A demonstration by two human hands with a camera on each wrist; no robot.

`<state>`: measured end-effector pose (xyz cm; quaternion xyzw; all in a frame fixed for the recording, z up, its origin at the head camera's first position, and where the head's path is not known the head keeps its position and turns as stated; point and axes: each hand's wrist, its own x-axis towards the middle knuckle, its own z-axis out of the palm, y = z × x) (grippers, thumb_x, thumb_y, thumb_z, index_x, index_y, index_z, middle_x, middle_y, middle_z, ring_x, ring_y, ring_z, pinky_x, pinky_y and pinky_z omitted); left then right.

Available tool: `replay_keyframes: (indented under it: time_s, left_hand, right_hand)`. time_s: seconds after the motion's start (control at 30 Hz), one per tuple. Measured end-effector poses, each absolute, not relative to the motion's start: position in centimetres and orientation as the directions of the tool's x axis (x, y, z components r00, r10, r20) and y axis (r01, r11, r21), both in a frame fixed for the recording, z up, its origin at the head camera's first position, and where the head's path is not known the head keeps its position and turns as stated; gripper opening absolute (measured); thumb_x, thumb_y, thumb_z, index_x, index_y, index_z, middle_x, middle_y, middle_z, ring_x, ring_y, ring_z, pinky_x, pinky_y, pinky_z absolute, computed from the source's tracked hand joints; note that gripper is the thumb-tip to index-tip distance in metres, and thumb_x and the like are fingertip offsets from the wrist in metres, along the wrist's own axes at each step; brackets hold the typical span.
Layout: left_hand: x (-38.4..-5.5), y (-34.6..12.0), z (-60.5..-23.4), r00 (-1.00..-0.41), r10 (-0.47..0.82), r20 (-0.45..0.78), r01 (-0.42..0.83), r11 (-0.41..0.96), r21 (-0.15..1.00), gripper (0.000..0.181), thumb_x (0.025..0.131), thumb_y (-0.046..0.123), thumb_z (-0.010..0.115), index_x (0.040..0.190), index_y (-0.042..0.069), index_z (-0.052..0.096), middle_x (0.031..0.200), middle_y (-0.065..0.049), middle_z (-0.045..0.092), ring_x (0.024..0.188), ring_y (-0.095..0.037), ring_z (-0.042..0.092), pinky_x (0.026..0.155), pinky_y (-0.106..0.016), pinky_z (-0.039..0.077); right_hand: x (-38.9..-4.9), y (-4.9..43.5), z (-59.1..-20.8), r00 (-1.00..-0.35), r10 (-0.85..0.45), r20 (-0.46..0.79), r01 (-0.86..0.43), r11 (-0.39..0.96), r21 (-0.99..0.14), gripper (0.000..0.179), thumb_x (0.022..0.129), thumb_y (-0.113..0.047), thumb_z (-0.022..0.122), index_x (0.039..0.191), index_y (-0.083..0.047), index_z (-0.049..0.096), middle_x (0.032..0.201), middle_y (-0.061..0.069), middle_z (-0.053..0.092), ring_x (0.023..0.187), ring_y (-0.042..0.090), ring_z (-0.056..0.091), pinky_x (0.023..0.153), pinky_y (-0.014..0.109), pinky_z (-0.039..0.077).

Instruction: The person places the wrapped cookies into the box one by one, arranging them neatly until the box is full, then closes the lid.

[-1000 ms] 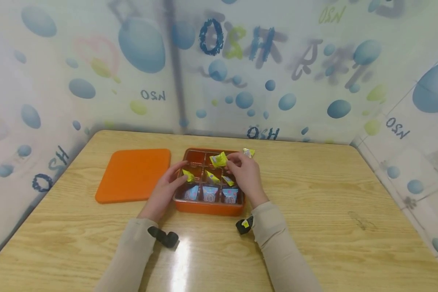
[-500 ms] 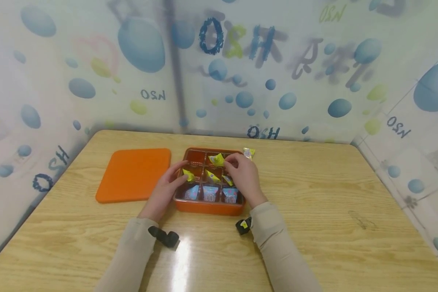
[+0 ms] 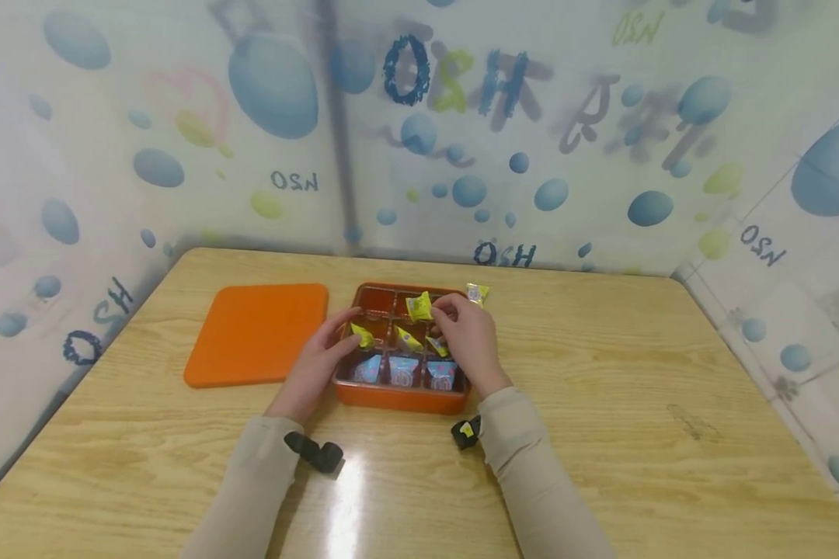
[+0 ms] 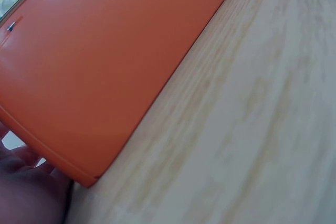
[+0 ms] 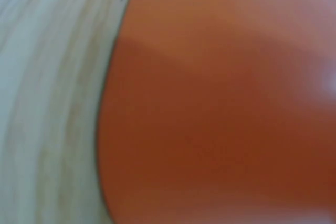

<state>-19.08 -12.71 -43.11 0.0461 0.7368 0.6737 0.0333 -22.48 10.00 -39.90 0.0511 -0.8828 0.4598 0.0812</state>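
Observation:
An orange compartment box (image 3: 402, 399) sits in the middle of the table. My left hand (image 3: 311, 369) grips its left side, thumb over the rim beside a yellow wrapped candy (image 3: 362, 336). In the left wrist view, the left hand (image 4: 26, 192) shows at the corner of the box's wall (image 4: 105, 72). Between thumb and fingertip my right hand (image 3: 470, 338) pinches another yellow wrapped candy (image 3: 419, 307), over the back middle compartment. More yellow candies lie in the middle row, and blue wrapped candies (image 3: 402, 371) fill the front row. The right wrist view shows only box wall (image 5: 210, 103) and table.
An orange lid (image 3: 257, 334) lies flat on the wooden table (image 3: 636, 419), left of the box. Behind the right hand, close to the box's back right corner, lies a yellow and white wrapped candy (image 3: 477, 293). A patterned wall (image 3: 419, 194) stands along the table's back edge.
The pinched yellow candy dipped slightly toward the back middle compartment, then rose and turned a little in my right fingers. My left hand and the box have stayed put.

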Motion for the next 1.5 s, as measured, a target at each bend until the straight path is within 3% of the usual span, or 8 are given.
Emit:
replay_keyframes:
  time_s: [0.67, 1.03, 1.5]
  left_hand:
    - [-19.43, -12.50, -43.48, -0.994, 0.105, 0.024, 0.033, 0.081, 0.996, 0.046, 0.087, 0.030, 0.057, 0.131, 0.025, 0.044, 0.141, 0.008, 0.030, 0.132, -0.020, 0.018, 0.105, -0.048, 0.014]
    - [-19.18, -12.78, -43.38, -0.994, 0.109, 0.007, 0.016, 0.082, 0.997, 0.045, 0.088, 0.033, 0.055, 0.131, 0.028, 0.043, 0.141, 0.011, 0.028, 0.133, -0.018, 0.015, 0.104, -0.051, 0.014]
    - [-19.18, -12.70, -43.40, -0.995, 0.097, 0.013, 0.021, 0.078, 0.997, 0.044, 0.088, 0.029, 0.056, 0.130, 0.027, 0.044, 0.141, 0.010, 0.029, 0.133, -0.018, 0.016, 0.105, -0.048, 0.015]
  right_hand:
    - [-22.46, 10.13, -39.93, -0.969, -0.033, 0.244, -0.205, 0.656, -0.727, 0.014, 0.086, -0.024, 0.059, 0.096, -0.016, 0.064, 0.076, -0.005, 0.062, 0.054, 0.007, 0.055, 0.049, 0.022, 0.047]
    - [-22.43, 9.78, -39.74, -0.957, -0.048, 0.284, -0.230, 0.722, -0.652, 0.014, 0.085, -0.023, 0.060, 0.096, -0.017, 0.065, 0.084, -0.006, 0.063, 0.067, 0.008, 0.054, 0.060, 0.024, 0.047]
    - [-22.30, 9.75, -39.68, -0.959, -0.046, 0.281, -0.221, 0.743, -0.632, 0.012, 0.085, -0.023, 0.059, 0.095, -0.019, 0.064, 0.085, -0.006, 0.062, 0.064, 0.010, 0.052, 0.055, 0.024, 0.045]
